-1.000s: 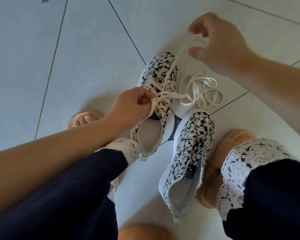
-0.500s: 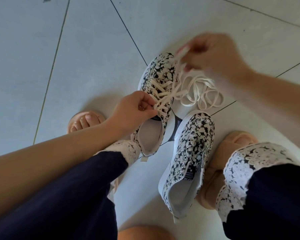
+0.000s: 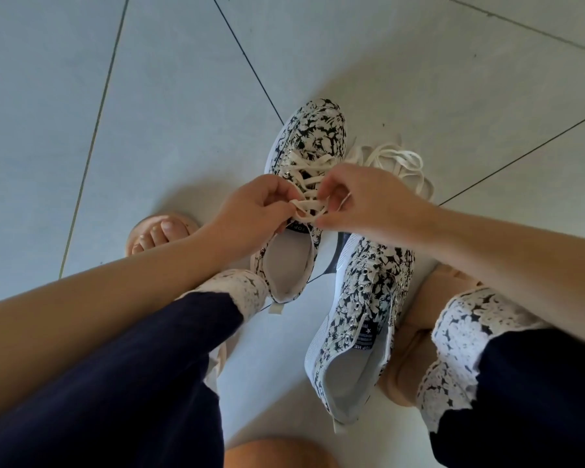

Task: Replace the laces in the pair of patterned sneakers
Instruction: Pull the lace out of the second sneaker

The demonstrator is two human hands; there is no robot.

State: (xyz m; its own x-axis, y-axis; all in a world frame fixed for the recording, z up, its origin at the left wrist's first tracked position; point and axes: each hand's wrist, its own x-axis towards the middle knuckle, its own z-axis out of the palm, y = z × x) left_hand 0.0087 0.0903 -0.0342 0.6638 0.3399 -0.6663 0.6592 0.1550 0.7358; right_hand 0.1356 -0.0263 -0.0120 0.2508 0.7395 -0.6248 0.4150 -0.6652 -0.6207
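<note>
Pale grey floor tiles, crossed by thin dark grout lines, fill the upper frame. At left centre, bare toes show in a peach slide sandal. A matching sandal sits at lower right. Navy trouser legs with white floral lace cuffs cover the bottom corners.
</note>
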